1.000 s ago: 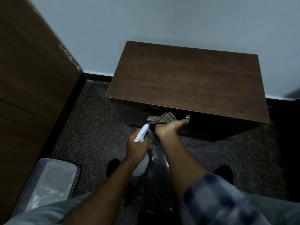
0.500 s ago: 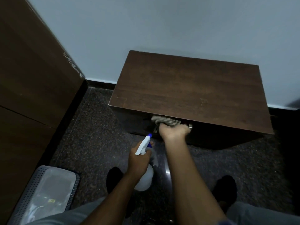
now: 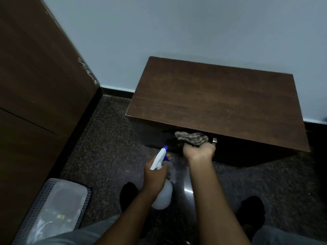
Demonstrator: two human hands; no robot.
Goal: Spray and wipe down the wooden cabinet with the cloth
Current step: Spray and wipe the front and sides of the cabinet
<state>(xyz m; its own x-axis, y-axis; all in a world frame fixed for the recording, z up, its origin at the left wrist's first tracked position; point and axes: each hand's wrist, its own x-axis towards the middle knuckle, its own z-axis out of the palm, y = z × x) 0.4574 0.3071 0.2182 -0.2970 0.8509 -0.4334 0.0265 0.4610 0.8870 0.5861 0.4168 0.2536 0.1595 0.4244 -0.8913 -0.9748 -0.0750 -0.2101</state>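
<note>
Two bare hands work at the front of a low dark wooden cabinet (image 3: 217, 103) that stands against a pale wall (image 3: 177, 32) on a speckled dark floor (image 3: 106, 147). The right hand (image 3: 199, 151) is curled round a bunched, striped brownish cloth (image 3: 192, 138). The cloth bulges out past the knuckles, on the far side of the fingers, and sits against the shadowed cabinet front just under the overhanging top edge. The fingertips themselves are hidden in the folds. Just to the right of the cloth a small metal handle (image 3: 214, 140) shows, close beside the hand. The left hand (image 3: 155, 174) grips the neck of a white spray bottle (image 3: 161, 193), fingers wrapped round it below the white head, with one fingertip at the blue trigger. The blue nozzle tip points up toward the cabinet front, near the cloth but apart from it, and the bottle's round body hangs below the wrist. A grey perforated basket (image 3: 85, 200) with clear plastic inside stands at the lower left, beside a tall brown wooden panel (image 3: 35, 68). Dark shoes (image 3: 128, 193) show on the floor beneath the arms.
</note>
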